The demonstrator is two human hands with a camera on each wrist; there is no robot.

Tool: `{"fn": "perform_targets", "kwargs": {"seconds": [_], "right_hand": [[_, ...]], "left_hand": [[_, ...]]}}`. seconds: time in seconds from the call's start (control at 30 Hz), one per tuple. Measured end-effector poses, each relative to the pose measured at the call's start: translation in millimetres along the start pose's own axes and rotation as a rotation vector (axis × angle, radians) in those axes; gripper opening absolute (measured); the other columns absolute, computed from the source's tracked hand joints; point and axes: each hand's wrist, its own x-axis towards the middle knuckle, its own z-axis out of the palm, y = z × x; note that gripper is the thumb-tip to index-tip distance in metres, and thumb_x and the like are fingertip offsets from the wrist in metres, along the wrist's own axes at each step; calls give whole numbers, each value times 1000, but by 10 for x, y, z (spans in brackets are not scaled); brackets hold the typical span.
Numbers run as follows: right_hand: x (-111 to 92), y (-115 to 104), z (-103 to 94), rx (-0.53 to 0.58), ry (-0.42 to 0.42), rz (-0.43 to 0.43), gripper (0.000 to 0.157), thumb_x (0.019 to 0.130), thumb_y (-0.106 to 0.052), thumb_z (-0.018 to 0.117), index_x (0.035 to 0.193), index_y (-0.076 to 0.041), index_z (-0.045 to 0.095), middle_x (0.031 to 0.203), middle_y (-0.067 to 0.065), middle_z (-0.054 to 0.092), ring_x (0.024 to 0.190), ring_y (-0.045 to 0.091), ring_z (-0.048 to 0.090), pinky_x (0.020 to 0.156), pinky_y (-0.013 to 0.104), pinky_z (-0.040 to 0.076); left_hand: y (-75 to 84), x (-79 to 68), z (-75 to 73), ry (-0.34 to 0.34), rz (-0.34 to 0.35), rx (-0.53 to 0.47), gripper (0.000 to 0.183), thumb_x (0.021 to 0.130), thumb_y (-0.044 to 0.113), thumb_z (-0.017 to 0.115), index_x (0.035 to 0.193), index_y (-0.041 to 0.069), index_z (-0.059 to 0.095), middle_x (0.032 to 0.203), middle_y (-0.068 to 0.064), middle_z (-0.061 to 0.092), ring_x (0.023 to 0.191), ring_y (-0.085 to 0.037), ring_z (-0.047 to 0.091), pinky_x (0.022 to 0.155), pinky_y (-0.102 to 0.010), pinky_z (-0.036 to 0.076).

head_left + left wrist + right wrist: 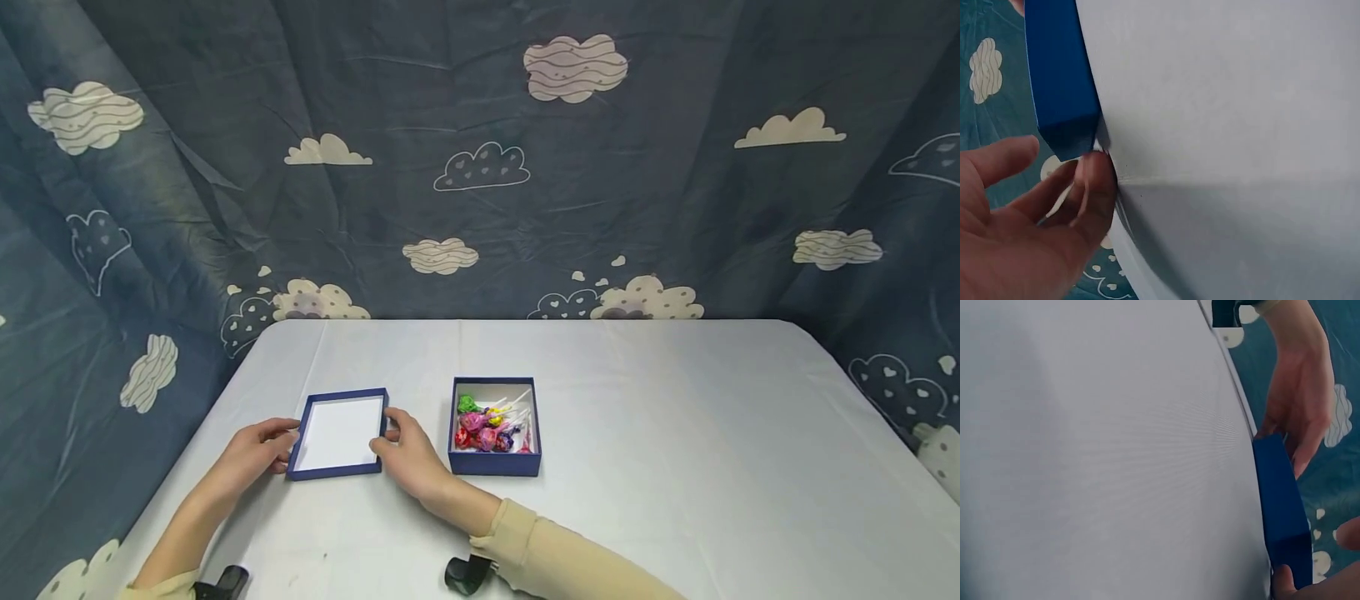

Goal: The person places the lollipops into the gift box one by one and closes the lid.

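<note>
A shallow square blue lid (337, 434) with a white inside faces up at the left of the table. My left hand (258, 450) is at its left side. In the left wrist view that hand's fingers (1094, 181) touch a corner of the blue wall, while the thumb stays apart from it. Along the lid's right side is my right hand (411, 457), its thumb and forefinger spread. The right wrist view has a thumb against the blue wall (1279, 487) and a finger off it. Right of that hand sits a blue box (495, 463) of wrapped lollipops (487, 425).
A white cloth covers the table (675, 442). Behind it hangs a dark blue curtain (480, 217) with cloud prints. Dark wrist devices (467, 575) show at both sleeves near the front edge.
</note>
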Motion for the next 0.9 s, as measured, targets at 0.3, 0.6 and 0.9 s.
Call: {"fn": "perform_targets", "kwargs": {"seconds": [0.3,0.6,0.9], "right_hand": [[27,20,10,13,21,-17,55,87,-5,65,138,7,48,115,15,61,106,24,57,93,40,48],[-14,55,20,102,23,-38,53,87,0,65,136,2,46,131,13,48,94,15,58,76,26,50],[-126,-42,33,201,-28,-29,55,90,-5,66,138,1,42,132,15,51,96,15,60,75,27,51]], "left_hand": [[-4,20,-32,-71,-20,-69,50,102,17,52,138,-16,42,116,-21,58,89,-21,56,71,-28,52],[-48,-62,-106,-139,-80,-318,54,100,16,56,145,-7,38,123,-20,59,98,-22,63,78,-37,56],[-42,-133,-226,-173,-100,-425,63,97,19,64,149,-1,34,108,-9,64,88,-19,65,74,-34,56]]}}
